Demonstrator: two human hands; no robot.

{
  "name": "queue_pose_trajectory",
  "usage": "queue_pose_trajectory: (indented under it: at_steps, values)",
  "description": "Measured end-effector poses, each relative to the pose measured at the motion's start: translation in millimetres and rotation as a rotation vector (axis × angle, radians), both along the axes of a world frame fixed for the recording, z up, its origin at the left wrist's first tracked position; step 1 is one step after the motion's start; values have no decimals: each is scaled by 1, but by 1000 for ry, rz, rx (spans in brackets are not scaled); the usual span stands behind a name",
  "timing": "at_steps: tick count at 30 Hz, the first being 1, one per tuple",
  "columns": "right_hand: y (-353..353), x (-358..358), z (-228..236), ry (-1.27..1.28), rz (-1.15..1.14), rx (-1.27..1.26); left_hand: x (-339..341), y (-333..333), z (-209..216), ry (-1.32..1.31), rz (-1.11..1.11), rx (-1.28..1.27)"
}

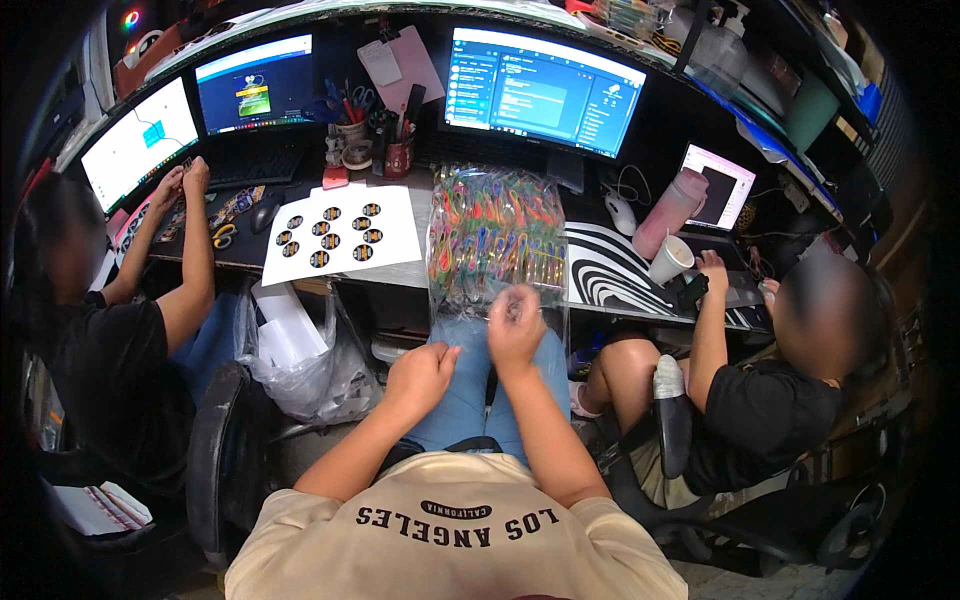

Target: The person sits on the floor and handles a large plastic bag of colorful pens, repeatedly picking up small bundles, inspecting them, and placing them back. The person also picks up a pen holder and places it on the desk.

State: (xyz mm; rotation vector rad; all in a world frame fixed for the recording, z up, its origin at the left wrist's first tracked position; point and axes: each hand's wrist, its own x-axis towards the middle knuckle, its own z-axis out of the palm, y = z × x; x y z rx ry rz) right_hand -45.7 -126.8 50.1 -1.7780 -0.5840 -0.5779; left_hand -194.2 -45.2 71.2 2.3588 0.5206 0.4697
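A large clear plastic bag (497, 235) lies on the desk in front of me and hangs over its edge above my lap. Inside, rows of small bundles of looped cords in many colours show through. My right hand (515, 330) is at the bag's lower end, blurred, its fingers drawn together. Something greyish and see-through shows between them, too unclear to name. Lower and to the left, over my thigh, my left hand (424, 378) is closed with the thumb against the curled fingers. Whatever it may hold is hidden.
A white sheet with round dark stickers (345, 235) lies left of the bag. To the right are a black-and-white patterned mat (610, 265), a paper cup (671, 260) and a pink bottle (672, 212). People sit close on both sides. A filled plastic bag (315, 365) hangs below the desk.
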Motion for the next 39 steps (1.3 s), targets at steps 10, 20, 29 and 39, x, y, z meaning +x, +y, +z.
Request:
queue_pose_trajectory:
  at_steps: [10, 20, 29, 39]
  values:
    - [28, 9, 41, -551, 172, -672, -8, 13, 14, -10, 7, -55]
    - [20, 8, 40, -509, 85, -708, -17, 12, 15, 2, 2, -151]
    - [1, -36, 18, -301, 444, -423, -6, 54, -4, -208, -96, -436]
    - [41, -18, 5, -135, 222, -551, 14, 31, -41, -404, -369, -909]
